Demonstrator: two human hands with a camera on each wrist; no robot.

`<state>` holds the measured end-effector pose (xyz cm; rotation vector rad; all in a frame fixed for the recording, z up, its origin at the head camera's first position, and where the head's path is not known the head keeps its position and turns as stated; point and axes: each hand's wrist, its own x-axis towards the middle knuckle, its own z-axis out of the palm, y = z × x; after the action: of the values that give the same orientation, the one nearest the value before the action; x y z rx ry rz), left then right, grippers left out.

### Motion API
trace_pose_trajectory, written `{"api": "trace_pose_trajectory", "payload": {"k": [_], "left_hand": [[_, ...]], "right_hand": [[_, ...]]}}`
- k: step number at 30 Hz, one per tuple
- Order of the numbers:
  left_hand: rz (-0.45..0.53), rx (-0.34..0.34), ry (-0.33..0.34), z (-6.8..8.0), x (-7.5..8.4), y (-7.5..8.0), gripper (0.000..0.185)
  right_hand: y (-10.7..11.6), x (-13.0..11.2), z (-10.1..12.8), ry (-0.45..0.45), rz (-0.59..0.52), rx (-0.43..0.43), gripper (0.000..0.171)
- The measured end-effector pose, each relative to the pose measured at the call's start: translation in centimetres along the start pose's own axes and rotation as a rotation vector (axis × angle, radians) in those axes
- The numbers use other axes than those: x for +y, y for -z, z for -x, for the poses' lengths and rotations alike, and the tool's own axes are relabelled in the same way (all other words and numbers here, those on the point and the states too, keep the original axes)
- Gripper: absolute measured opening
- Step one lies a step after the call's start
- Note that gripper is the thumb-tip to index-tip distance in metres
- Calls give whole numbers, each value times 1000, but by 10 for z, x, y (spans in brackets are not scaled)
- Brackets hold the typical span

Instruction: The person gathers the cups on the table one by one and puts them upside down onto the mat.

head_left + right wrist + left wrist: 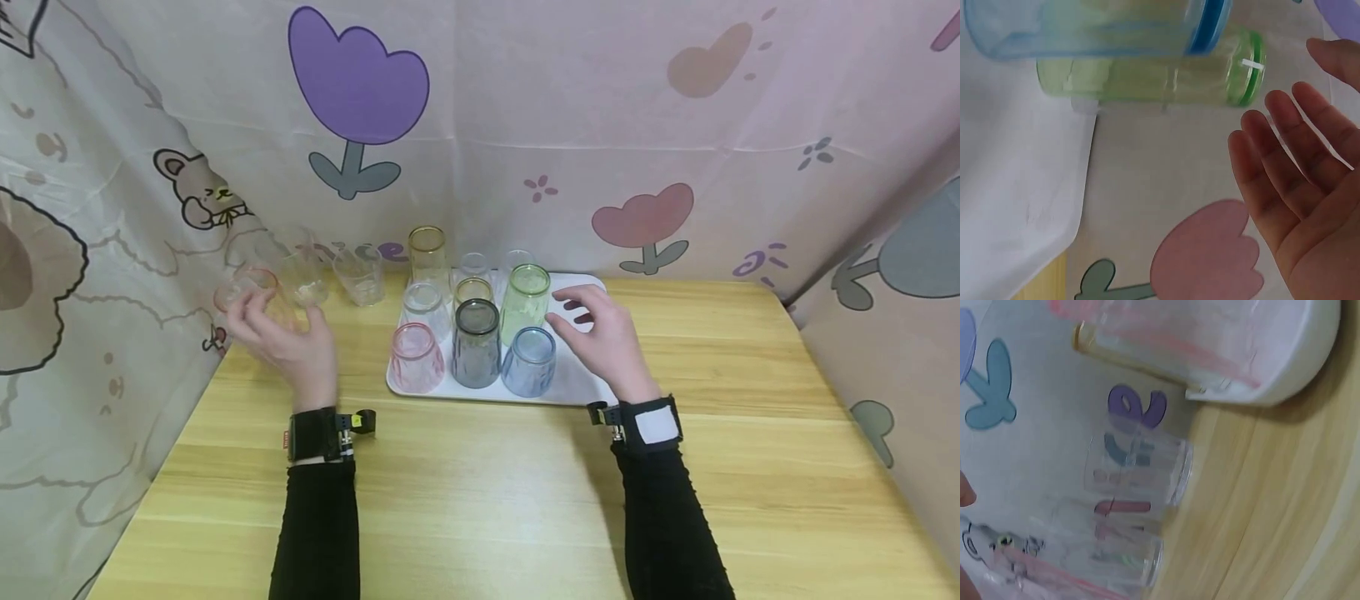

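My left hand [281, 342] is at the table's far left and grips a clear glass with a pink rim [257, 290], blurred and tilted just above the wood. The left wrist view shows that pink rim [1041, 578] low in the picture. My right hand [600, 325] hovers open over the right side of the white tray [573, 385], its fingers spread and holding nothing. The nearest things to it are a green glass [525, 302] and a blue glass [528, 360]. In the right wrist view the palm [1300, 187] faces the green glass [1147, 78].
The tray also carries a pink glass [416, 358], a grey glass [476, 342], a gold-rimmed tall glass [429, 254] and several clear ones. Two clear glasses [303, 279] [358, 273] stand off the tray by the curtain. Patterned cloth walls close in the wooden table [480, 500] on three sides.
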<state>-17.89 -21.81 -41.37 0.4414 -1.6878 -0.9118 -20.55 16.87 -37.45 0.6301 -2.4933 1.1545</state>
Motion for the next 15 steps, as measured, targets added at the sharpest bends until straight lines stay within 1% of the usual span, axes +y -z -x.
{"api": "trace_pose_trajectory", "payload": {"k": [3, 5, 7, 8, 10, 13, 15], "left_hand": [[11, 66, 32, -6, -7, 3, 53], [13, 91, 59, -9, -12, 5, 65], [2, 95, 94, -11, -16, 7, 77], [-11, 89, 121, -12, -18, 9, 83], [-23, 56, 203, -14, -22, 11, 95], [-45, -19, 360, -17, -24, 15, 108], [-52, -68, 448, -19, -26, 17, 114]], "right_hand": [[4, 7, 0, -22, 8, 17, 31], [6, 12, 0, -46, 14, 20, 31], [8, 18, 0, -74, 21, 17, 32], [9, 21, 1, -94, 29, 12, 32], [11, 28, 2, -141, 49, 3, 33], [15, 39, 4, -229, 93, -22, 37], [18, 46, 6, -290, 113, -40, 40]]}}
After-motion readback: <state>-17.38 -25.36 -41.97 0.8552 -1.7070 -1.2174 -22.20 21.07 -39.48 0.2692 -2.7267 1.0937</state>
